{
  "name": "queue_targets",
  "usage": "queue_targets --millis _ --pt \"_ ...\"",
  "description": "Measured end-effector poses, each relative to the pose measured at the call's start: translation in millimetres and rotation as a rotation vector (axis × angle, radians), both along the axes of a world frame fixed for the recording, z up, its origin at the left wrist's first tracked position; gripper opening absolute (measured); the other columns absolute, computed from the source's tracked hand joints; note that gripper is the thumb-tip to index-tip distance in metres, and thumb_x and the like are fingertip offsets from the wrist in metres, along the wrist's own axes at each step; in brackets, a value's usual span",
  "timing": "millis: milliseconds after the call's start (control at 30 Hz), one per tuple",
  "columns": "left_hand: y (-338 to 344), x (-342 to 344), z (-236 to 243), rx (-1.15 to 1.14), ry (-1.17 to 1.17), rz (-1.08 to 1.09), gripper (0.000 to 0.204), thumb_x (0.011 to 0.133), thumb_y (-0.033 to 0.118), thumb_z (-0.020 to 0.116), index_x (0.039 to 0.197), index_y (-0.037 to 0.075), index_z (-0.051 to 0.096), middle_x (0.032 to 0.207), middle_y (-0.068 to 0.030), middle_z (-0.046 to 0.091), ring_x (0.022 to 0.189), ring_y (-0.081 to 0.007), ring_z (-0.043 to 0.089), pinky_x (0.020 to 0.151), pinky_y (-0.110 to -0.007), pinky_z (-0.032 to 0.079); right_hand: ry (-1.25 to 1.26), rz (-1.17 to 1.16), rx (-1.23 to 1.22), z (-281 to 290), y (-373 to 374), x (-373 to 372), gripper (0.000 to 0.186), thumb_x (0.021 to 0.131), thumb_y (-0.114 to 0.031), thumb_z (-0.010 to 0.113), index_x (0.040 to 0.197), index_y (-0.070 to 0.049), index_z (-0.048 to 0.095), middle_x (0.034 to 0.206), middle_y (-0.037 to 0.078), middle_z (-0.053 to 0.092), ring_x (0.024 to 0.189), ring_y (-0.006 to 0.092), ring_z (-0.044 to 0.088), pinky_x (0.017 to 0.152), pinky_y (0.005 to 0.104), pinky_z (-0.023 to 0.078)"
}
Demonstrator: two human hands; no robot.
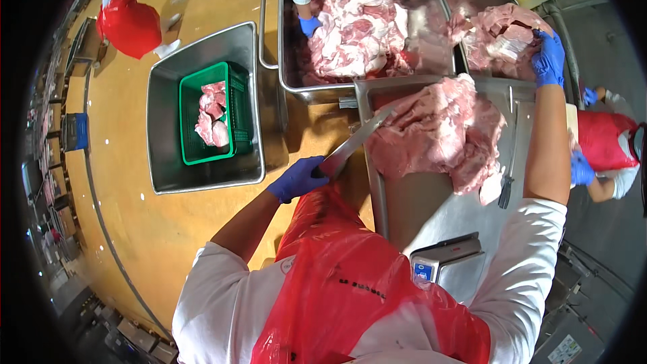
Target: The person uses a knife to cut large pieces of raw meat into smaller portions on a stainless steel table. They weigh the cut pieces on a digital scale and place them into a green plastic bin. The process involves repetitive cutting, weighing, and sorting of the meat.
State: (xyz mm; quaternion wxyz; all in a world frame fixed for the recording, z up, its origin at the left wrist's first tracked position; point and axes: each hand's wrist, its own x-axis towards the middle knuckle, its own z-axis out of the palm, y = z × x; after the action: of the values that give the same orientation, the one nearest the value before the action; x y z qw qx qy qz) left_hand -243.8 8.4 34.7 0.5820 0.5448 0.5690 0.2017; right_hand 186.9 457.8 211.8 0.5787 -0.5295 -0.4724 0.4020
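My left hand [296, 178], in a blue glove, is closed round the handle of a knife [354, 141]. Its long blade points up and right, and the tip is at the left edge of a large piece of raw meat [431, 131] on the steel table [428, 209]. Stretched far forward, my right hand [549, 59], also gloved, has its fingers curled on the edge of another piece of raw meat [502, 37] at the steel bin at the far right. A thin rod-like sharpening steel [510, 148] with a black handle lies right of the meat on the table.
A big steel bin [286, 61] of meat stands ahead, a co-worker's gloved hand [309, 25] in it. To the left, a steel tub [158, 128] holds a green crate [185, 121] with meat pieces. A scale-like device [448, 256] sits near me. Co-workers in red aprons stand on both sides.
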Motion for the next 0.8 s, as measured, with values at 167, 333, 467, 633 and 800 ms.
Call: queue_targets --millis 167,333,467,633,800 --pt "16.3 -19.8 -4.9 -0.093 -0.028 0.049 0.032 0.083 0.02 0.072 0.102 -0.002 0.058 0.078 -0.0109 0.065 0.069 -0.0148 0.058 0.065 -0.034 0.05 -0.062 -0.034 0.056 -71.8 65.4 -65.0 0.022 0.074 -0.003 0.071 0.095 0.0 0.065 0.075 0.005 0.063 0.058 0.0136 0.056 0.05 0.0281 0.045" --pt "24.4 -27.3 -15.3 -0.161 -0.063 0.091 0.033 0.085 0.021 0.071 0.105 -0.002 0.057 0.082 -0.0118 0.067 0.071 -0.0157 0.061 0.066 -0.033 0.05 -0.108 0.123 -0.074 -123.5 105.6 -131.3 0.009 0.071 -0.005 0.073 0.078 -0.002 0.068 0.066 0.002 0.06 0.056 0.0128 0.054 0.05 0.0283 0.043" --pt "27.9 -26.9 -27.3 -0.168 -0.057 0.131 0.032 0.085 0.019 0.073 0.103 -0.001 0.057 0.084 -0.0122 0.068 0.073 -0.015 0.062 0.067 -0.033 0.051 0.056 0.203 -0.214 -158.1 128.7 -182.1 0.009 0.078 -0.003 0.068 0.087 -0.002 0.069 0.071 0.003 0.062 0.059 0.0131 0.056 0.053 0.0278 0.044" --pt "49.3 -36.7 -32.2 -0.221 -0.065 0.11 0.031 0.083 0.018 0.073 0.103 -0.001 0.058 0.084 -0.014 0.069 0.077 -0.019 0.067 0.073 -0.034 0.053 0.229 0.295 -0.198 -259.2 185.5 -152.4 0.014 0.083 0.002 0.062 0.096 0.002 0.067 0.078 0.008 0.063 0.063 0.0165 0.059 0.055 0.0303 0.049" --pt "50.0 -34.2 -29.5 -0.253 0.031 0.154 0.029 0.083 0.017 0.073 0.101 0.0 0.059 0.085 -0.0114 0.07 0.076 -0.0159 0.066 0.071 -0.033 0.053 0.318 0.759 -0.264 -173.2 62.5 -221.4 0.022 0.086 -0.007 0.066 0.107 -0.001 0.064 0.098 0.007 0.067 0.087 0.0155 0.064 0.077 0.028 0.052"
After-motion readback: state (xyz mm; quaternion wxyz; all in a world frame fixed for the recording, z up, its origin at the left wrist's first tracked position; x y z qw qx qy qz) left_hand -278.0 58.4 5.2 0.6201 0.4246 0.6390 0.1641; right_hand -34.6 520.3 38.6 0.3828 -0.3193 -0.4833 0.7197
